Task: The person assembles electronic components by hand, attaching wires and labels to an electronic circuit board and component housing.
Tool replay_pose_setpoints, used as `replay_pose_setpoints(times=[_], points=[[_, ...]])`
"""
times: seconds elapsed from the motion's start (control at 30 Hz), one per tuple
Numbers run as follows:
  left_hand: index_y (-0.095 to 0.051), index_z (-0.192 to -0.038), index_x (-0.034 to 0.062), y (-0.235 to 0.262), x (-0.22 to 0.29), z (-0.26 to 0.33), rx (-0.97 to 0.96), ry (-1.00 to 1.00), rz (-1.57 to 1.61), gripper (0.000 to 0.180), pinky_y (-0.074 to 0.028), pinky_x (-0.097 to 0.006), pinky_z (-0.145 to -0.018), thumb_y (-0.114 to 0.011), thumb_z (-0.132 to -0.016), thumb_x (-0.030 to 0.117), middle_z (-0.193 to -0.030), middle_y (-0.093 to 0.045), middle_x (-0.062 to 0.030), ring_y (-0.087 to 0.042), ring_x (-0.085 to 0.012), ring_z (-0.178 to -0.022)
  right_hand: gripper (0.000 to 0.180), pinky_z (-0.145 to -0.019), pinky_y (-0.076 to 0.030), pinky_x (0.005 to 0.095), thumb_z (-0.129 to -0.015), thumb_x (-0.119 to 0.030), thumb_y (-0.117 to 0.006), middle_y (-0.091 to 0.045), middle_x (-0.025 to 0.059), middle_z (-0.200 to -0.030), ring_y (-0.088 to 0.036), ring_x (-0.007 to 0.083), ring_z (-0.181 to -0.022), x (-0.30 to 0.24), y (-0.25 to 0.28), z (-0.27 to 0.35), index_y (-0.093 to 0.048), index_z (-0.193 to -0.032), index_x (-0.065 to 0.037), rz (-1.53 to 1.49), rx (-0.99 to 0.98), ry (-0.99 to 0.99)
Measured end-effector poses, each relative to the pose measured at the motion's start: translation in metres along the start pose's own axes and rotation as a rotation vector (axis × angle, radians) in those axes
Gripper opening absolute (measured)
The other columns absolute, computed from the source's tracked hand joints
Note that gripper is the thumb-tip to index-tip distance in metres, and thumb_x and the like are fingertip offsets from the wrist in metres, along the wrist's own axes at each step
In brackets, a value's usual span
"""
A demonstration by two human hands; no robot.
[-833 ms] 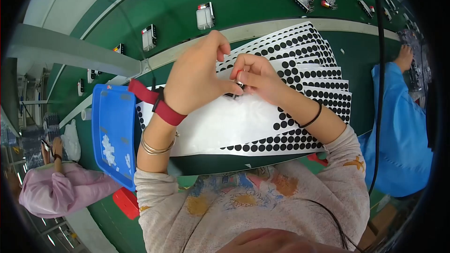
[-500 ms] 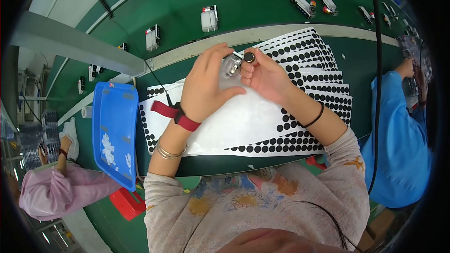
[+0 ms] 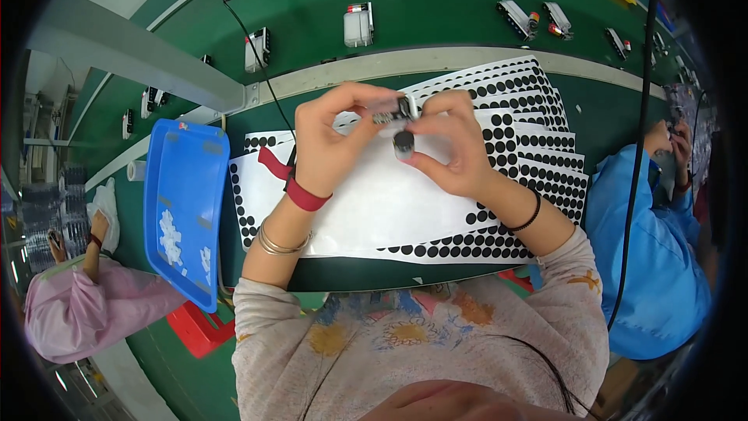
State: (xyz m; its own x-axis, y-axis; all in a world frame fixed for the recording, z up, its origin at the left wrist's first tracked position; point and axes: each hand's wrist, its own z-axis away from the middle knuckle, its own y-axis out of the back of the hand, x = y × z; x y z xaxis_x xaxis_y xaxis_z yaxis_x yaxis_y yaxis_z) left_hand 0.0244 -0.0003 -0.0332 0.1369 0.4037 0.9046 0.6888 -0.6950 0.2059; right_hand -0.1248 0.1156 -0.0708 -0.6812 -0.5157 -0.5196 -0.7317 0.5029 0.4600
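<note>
Grey small part [image 3: 401, 121] pinched between both hands [image 3: 389, 140].

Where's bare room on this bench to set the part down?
Free: the white middle of the front sheet, between the wrists, and green belt between the small devices. Crowded: the dot sheets at right, the blue tray at left.

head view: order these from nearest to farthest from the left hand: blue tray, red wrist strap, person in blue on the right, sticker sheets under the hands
1. red wrist strap: on the wrist of the left hand.
2. sticker sheets: spread just beneath the hand.
3. blue tray: off to the left.
4. person in blue: far right edge.
</note>
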Motion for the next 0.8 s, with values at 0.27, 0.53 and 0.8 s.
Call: replay_pose_setpoints(times=[0.27,0.53,0.8], points=[[-0.062,-0.102,0.0054,0.001,0.018,0.003,-0.301,0.018,-0.130,0.028,-0.046,-0.026,-0.068,-0.056,-0.074,0.001,-0.091,-0.064,-0.0103,-0.061,-0.0172,-0.078,0.065,-0.083,-0.047,0.0298,-0.073,0.005,-0.063,-0.049,0.0179,-0.120,-0.057,0.0226,-0.100,-0.020,-0.015,0.004,-0.033,-0.129,-0.009,-0.584,0.014,-0.405],[-0.053,-0.097,0.0011,-0.020,0.012,0.005,-0.036,-0.248,-0.763,0.027,-0.045,-0.030,-0.061,-0.063,-0.076,0.016,-0.092,-0.054,-0.0094,-0.051,-0.0247,-0.082,0.059,-0.070,-0.047,0.0215,-0.074,0.008,-0.059,-0.059,0.0119,-0.105,-0.057,0.0107,-0.089,-0.002,-0.020,0.009,-0.034,-0.126,-0.006,-0.650,0.190,-0.658],[-0.052,-0.081,0.0052,-0.018,0.009,0.008,0.060,-0.344,-0.875,0.028,-0.042,-0.030,-0.052,-0.068,-0.070,0.026,-0.071,-0.052,-0.0013,-0.049,-0.0210,-0.065,0.061,-0.066,-0.043,0.0202,-0.072,0.006,-0.062,-0.058,0.0089,-0.100,-0.054,0.0083,-0.081,-0.008,-0.022,0.006,-0.035,-0.125,-0.006,-0.627,0.173,-0.557]])
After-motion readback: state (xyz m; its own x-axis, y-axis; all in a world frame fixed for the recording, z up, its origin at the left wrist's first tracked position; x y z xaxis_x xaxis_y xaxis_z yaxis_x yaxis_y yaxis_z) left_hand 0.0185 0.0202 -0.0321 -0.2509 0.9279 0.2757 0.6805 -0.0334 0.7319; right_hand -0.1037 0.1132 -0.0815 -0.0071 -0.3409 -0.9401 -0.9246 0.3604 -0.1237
